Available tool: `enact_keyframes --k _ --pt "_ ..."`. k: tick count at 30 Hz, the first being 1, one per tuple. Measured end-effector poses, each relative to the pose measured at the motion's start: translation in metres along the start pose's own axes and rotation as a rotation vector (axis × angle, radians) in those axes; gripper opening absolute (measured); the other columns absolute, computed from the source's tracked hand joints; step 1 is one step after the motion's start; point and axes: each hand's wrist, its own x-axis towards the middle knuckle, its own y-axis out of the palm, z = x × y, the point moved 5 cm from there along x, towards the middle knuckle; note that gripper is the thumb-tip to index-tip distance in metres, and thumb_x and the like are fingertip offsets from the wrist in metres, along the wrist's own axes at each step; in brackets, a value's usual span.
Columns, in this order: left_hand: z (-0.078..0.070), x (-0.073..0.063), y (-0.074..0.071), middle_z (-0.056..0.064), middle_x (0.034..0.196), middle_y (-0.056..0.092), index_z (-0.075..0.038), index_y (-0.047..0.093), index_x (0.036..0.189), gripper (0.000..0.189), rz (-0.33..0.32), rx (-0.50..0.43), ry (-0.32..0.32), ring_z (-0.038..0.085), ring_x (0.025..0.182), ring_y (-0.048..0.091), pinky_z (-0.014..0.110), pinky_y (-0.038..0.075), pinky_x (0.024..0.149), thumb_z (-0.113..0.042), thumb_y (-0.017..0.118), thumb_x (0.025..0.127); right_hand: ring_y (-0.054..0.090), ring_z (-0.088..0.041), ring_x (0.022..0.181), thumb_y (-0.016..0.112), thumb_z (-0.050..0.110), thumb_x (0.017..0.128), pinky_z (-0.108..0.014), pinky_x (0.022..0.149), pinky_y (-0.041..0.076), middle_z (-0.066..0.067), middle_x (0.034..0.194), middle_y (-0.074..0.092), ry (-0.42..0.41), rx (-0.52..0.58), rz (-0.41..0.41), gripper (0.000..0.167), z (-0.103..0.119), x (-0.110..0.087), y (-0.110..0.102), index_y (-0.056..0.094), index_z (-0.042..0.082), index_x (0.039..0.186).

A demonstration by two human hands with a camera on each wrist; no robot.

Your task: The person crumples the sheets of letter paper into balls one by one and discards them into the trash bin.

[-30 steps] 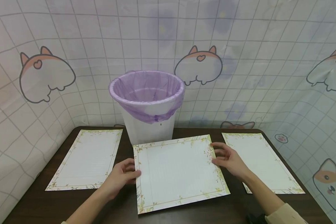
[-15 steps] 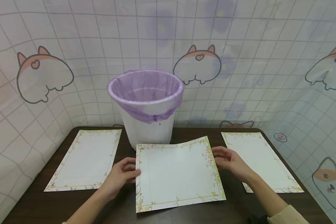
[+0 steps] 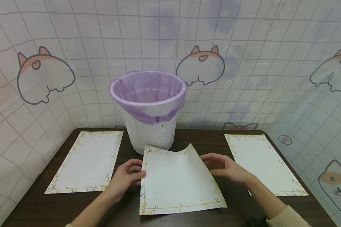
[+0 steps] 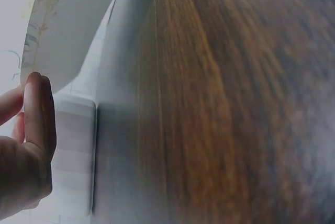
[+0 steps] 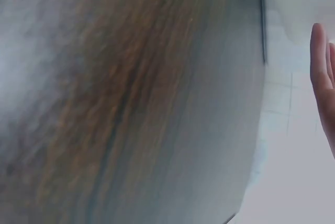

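At the head view's lower centre, the left hand point(image 3: 125, 179) pinches the left edge of a bowed, leaf-bordered paper sheet point(image 3: 174, 183); the right hand point(image 3: 225, 167), fingers relaxed, sits at its right edge.

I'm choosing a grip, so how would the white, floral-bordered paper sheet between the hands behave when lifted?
The white, floral-bordered paper sheet probably flexes easily: its far edge curves down between the corners. It looks thin, so likely light for its size.
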Motion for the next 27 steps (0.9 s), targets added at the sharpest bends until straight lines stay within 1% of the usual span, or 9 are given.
enact_keyframes --k 4,7,10,13,16,18,20,23,27 --pt "-0.001 0.0 0.003 0.013 0.105 0.07 0.005 0.053 0.133 0.048 0.0 -0.001 -0.001 0.019 0.087 0.069 0.035 0.06 0.073 -0.006 0.077 0.092 0.048 -0.041 0.135 0.057 -0.014 0.096 -0.039 0.1 0.051 -0.032 0.151 0.043 -0.045 0.002 0.063 0.052 -0.001 0.008 0.007 0.045 -0.009 0.147" --pt "-0.001 0.001 0.006 0.014 0.106 0.07 0.005 0.052 0.134 0.049 0.01 0.0 0.007 0.019 0.087 0.069 0.035 0.06 0.073 -0.007 0.077 0.093 0.042 -0.038 0.141 0.056 -0.013 0.097 -0.041 0.105 0.047 -0.03 0.154 0.038 -0.062 -0.049 0.093 0.049 -0.001 0.014 0.013 0.048 -0.009 0.145" --pt "0.0 0.001 0.009 0.016 0.108 0.07 0.004 0.052 0.134 0.049 0.021 0.001 0.013 0.019 0.087 0.069 0.034 0.059 0.073 -0.007 0.077 0.093 0.036 -0.032 0.146 0.057 -0.01 0.099 -0.045 0.108 0.043 -0.026 0.157 0.037 -0.058 -0.117 0.106 0.046 -0.003 0.018 0.019 0.052 -0.002 0.144" --pt "0.002 0.002 0.012 0.019 0.11 0.069 0.003 0.053 0.134 0.048 0.033 0.005 0.016 0.019 0.089 0.07 0.034 0.059 0.073 -0.007 0.076 0.094 0.037 -0.028 0.144 0.058 -0.008 0.099 -0.044 0.102 0.046 -0.023 0.157 0.037 -0.045 -0.197 0.112 0.046 -0.005 0.022 0.024 0.055 0.005 0.143" --pt "0.004 0.003 0.013 0.022 0.112 0.068 0.003 0.054 0.135 0.048 0.046 0.009 0.022 0.021 0.09 0.07 0.035 0.06 0.074 -0.007 0.076 0.094 0.04 -0.024 0.141 0.06 -0.004 0.1 -0.04 0.096 0.051 -0.023 0.158 0.035 -0.008 -0.237 0.118 0.046 -0.006 0.025 0.03 0.056 0.009 0.144" --pt "0.006 0.004 0.013 0.024 0.114 0.067 0.002 0.054 0.135 0.047 0.05 0.011 0.024 0.023 0.091 0.071 0.037 0.06 0.075 -0.008 0.076 0.094 0.043 -0.027 0.139 0.062 0.0 0.1 -0.038 0.093 0.054 -0.023 0.159 0.033 0.028 -0.25 0.111 0.046 -0.007 0.027 0.033 0.056 0.01 0.144" --pt "0.007 0.005 0.014 0.025 0.116 0.066 0.001 0.055 0.135 0.047 0.054 0.013 0.028 0.025 0.094 0.07 0.039 0.06 0.076 -0.009 0.076 0.094 0.043 -0.032 0.139 0.064 0.003 0.1 -0.041 0.096 0.054 -0.023 0.16 0.031 0.063 -0.246 0.103 0.045 -0.009 0.028 0.036 0.056 0.009 0.144" --pt "0.007 0.005 0.016 0.026 0.122 0.064 0.0 0.058 0.135 0.044 0.067 0.03 0.044 0.03 0.099 0.07 0.042 0.06 0.078 -0.012 0.074 0.096 0.044 -0.04 0.137 0.068 0.009 0.1 -0.041 0.095 0.054 -0.021 0.16 0.03 0.109 -0.263 0.076 0.045 -0.011 0.03 0.039 0.057 0.009 0.144" --pt "0.005 0.005 0.02 0.024 0.13 0.061 -0.003 0.06 0.138 0.041 0.119 0.056 0.065 0.035 0.11 0.065 0.047 0.059 0.083 -0.019 0.069 0.101 0.045 -0.037 0.136 0.069 0.015 0.1 -0.039 0.093 0.054 -0.02 0.159 0.031 0.147 -0.317 0.04 0.043 -0.015 0.034 0.042 0.059 0.012 0.142"
